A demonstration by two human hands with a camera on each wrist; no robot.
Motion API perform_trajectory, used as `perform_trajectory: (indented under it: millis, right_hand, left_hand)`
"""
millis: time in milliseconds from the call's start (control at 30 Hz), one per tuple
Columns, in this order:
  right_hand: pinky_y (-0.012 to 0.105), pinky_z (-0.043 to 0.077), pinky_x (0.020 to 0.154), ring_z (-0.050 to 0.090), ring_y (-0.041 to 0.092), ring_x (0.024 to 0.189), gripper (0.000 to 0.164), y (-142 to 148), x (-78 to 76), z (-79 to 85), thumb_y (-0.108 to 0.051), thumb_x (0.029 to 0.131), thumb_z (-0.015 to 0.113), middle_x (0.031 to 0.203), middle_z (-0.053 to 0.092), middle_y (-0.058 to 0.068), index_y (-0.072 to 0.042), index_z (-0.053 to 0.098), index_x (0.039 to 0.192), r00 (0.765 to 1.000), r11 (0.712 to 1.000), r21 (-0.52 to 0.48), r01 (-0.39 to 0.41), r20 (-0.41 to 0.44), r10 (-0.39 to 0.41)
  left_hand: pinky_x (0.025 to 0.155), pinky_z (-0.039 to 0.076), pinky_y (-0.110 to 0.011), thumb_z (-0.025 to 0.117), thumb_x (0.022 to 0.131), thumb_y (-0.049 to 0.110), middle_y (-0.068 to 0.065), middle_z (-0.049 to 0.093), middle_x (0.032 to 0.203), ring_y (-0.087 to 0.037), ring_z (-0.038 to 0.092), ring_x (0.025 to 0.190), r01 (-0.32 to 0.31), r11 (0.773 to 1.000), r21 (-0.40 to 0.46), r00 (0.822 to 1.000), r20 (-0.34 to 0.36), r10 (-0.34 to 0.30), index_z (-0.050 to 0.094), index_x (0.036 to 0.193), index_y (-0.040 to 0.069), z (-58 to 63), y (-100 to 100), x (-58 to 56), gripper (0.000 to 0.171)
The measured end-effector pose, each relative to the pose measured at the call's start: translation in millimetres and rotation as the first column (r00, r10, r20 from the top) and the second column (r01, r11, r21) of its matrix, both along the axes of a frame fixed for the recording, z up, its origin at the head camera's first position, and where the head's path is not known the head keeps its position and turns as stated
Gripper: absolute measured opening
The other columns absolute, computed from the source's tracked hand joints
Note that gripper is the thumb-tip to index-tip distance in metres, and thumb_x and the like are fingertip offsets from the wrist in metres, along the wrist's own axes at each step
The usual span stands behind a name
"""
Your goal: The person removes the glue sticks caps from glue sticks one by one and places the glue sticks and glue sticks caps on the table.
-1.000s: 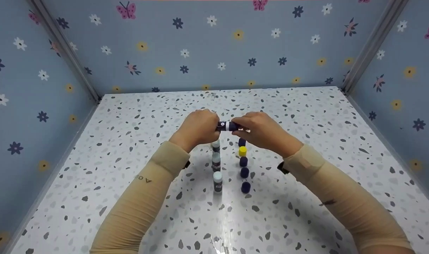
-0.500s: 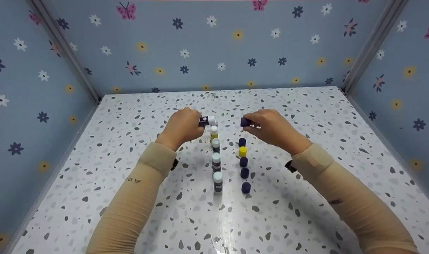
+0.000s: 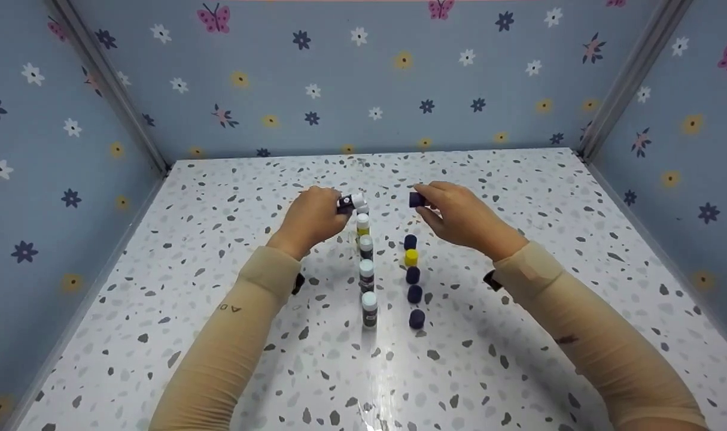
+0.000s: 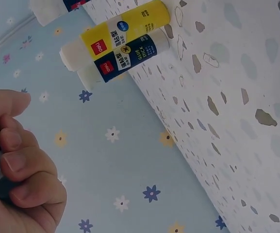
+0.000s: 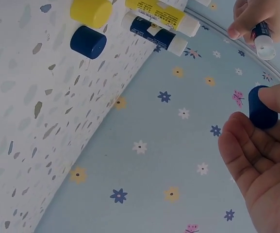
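Observation:
My left hand [image 3: 310, 216] grips an uncapped glue stick [image 3: 346, 202], tilted sideways with its white end pointing right. Across from it, my right hand [image 3: 459, 214] pinches a dark blue cap [image 3: 416, 200] between thumb and fingers; the right wrist view also shows that cap [image 5: 263, 109], apart from the stick. Below the hands, several uncapped glue sticks stand upright in a row, among them a yellow glue stick [image 3: 362, 226] and the nearest glue stick [image 3: 370, 310]. In the left wrist view, fingers hide most of the held stick.
Right of the sticks runs a line of loose caps: a yellow cap [image 3: 411, 258] and several dark blue ones, such as the nearest blue cap [image 3: 417, 319]. The speckled white table [image 3: 231, 359] is enclosed by flower-patterned panels [image 3: 339, 72] at the back and sides.
A second ago the cap sat on the glue stick between both hands. The hands have since parted, left hand leftward with the stick, right hand rightward with the cap.

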State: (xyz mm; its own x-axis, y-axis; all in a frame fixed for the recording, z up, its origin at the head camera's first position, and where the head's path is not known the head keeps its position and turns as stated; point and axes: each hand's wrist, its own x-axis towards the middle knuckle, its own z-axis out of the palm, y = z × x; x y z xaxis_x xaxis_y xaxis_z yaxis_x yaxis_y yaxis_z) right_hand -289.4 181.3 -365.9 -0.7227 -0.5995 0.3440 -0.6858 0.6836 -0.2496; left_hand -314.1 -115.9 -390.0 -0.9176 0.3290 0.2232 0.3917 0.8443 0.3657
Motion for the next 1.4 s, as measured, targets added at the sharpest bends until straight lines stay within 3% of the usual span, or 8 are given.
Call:
perform_trajectory:
  millis: [267,433,733,1000,1233,1400]
  right_hand:
    - [0.051,0.061,0.096,0.074,0.037,0.107,0.046,-2.7,-8.6,4.9,-0.011,0.109,0.064,0.123,0.073,0.024,0.009,0.055,0.149,0.998,0.999,0.009,0.036,0.044,-0.037]
    - [0.050,0.060,0.091,0.073,0.038,0.103,0.041,-3.9,-16.6,6.7,-0.014,0.108,0.066,0.117,0.074,0.023,0.006,0.057,0.142,0.995,0.998,0.016,0.067,0.075,-0.068]
    - [0.051,0.059,0.093,0.072,0.037,0.103,0.030,-3.1,-31.7,3.3,-0.012,0.108,0.066,0.116,0.074,0.022,0.004,0.060,0.132,0.991,0.997,0.022,0.076,0.105,-0.078]
    - [0.052,0.059,0.096,0.072,0.039,0.107,0.031,-3.6,-46.5,-6.8,-0.012,0.108,0.065,0.119,0.073,0.024,0.006,0.061,0.133,0.984,0.994,0.063,0.090,0.150,-0.099]
    - [0.051,0.060,0.100,0.072,0.038,0.112,0.028,-5.3,-57.7,-21.4,-0.010,0.108,0.065,0.122,0.073,0.024,0.005,0.062,0.132,0.973,0.989,0.118,0.093,0.202,-0.116]
    - [0.050,0.059,0.104,0.073,0.037,0.115,0.027,-6.8,-64.7,-31.4,-0.008,0.107,0.066,0.124,0.074,0.022,0.004,0.065,0.132,0.968,0.987,0.145,0.070,0.228,-0.102]
  left_hand:
    - [0.063,0.040,-0.035,0.065,0.106,0.026,-0.003,0.051,0.069,-0.021,0.046,0.063,-0.012,0.982,0.187,1.000,0.010,0.011,0.048,0.071,0.015,-0.4,5.8,1.1,0.040]
    - [0.064,0.042,-0.034,0.066,0.108,0.030,-0.004,0.054,0.074,-0.019,0.048,0.065,-0.016,0.948,0.318,0.998,0.059,-0.003,0.053,0.080,0.012,-0.9,6.3,0.8,0.036]
    - [0.067,0.046,-0.033,0.070,0.106,0.042,-0.003,0.056,0.080,-0.018,0.050,0.069,-0.026,0.886,0.462,0.987,0.152,-0.051,0.061,0.090,0.011,-4.2,2.3,-2.3,0.037]
    - [0.066,0.046,-0.033,0.063,0.109,0.048,-0.005,0.055,0.084,-0.018,0.050,0.071,-0.033,0.857,0.515,0.984,0.167,-0.063,0.060,0.100,0.010,-7.5,-0.3,-2.0,0.040]
    - [0.069,0.048,-0.035,0.053,0.112,0.052,-0.007,0.059,0.094,-0.020,0.053,0.077,-0.073,0.854,0.515,0.978,0.203,-0.039,0.056,0.115,0.009,-11.5,-4.4,-1.8,0.043]
    - [0.070,0.045,-0.037,0.048,0.115,0.049,-0.005,0.053,0.088,-0.020,0.050,0.074,-0.083,0.854,0.513,0.981,0.195,-0.022,0.052,0.113,0.009,-13.1,-6.5,-1.4,0.040]
